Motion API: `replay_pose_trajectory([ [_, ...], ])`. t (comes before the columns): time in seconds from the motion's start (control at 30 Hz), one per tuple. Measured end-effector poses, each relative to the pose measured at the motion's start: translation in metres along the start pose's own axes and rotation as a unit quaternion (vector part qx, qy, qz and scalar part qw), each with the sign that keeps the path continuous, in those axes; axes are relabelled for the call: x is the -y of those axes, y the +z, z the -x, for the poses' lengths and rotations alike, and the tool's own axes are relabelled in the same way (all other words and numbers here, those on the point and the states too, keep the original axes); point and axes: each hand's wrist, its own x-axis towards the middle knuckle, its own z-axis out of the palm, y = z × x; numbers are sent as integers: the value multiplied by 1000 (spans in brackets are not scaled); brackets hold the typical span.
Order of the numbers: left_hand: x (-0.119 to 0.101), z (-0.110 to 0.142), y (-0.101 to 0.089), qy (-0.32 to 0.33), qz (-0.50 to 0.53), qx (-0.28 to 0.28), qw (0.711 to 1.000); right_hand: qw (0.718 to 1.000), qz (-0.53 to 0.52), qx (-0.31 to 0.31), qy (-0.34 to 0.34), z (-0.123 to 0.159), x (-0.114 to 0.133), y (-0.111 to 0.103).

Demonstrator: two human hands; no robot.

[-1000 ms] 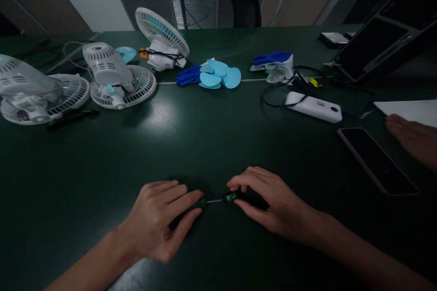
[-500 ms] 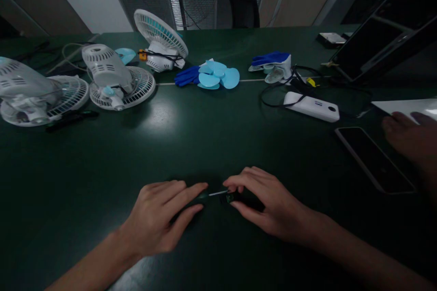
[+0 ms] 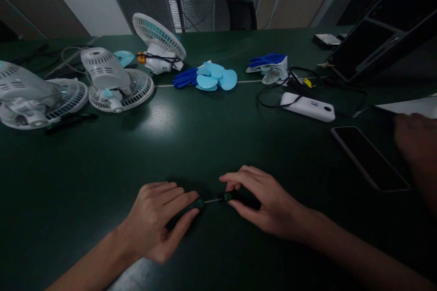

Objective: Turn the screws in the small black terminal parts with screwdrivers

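Observation:
My left hand [image 3: 162,218] is wrapped round the dark handle of a screwdriver [image 3: 196,204], whose thin metal shaft points to the right. The shaft's tip meets a small black block with a green mark [image 3: 226,196]; whether it goes into the block or only touches it I cannot tell. My right hand [image 3: 256,200] grips that block low over the table, thumb below and curled fingers behind it. Its index finger is raised off the block, stretched to the left.
White fans [image 3: 109,75] lie at the left, near a light blue fan blade [image 3: 215,76] and gloves [image 3: 268,63]. A white power bank [image 3: 307,107] and a phone [image 3: 370,157] lie at the right. Another person's hand [image 3: 414,132] rests near a white sheet [image 3: 414,107].
The screwdriver's tip has moved from the upper side of the block to its left side. My left fingers have closed round the handle. The other person's hand has shifted right.

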Motion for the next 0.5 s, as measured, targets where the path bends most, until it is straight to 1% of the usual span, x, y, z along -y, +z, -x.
replay_pose_trajectory([
  [0.13, -1, -3, 1, 11, -4, 10, 1000, 1000, 2, 2, -9, -1, 2, 1],
  [0.3, -1, -4, 5, 14, -23, 69, 997, 1000, 5, -11, -12, -3, 4, 4],
  [0.37, 0, -3, 6, 6, -48, 60, 997, 1000, 5, -14, -3, -4, 5, 5],
  [0.5, 3, -1, 5, -27, -62, 7, 998, 1000, 4, -1, -10, -3, 4, 6],
])
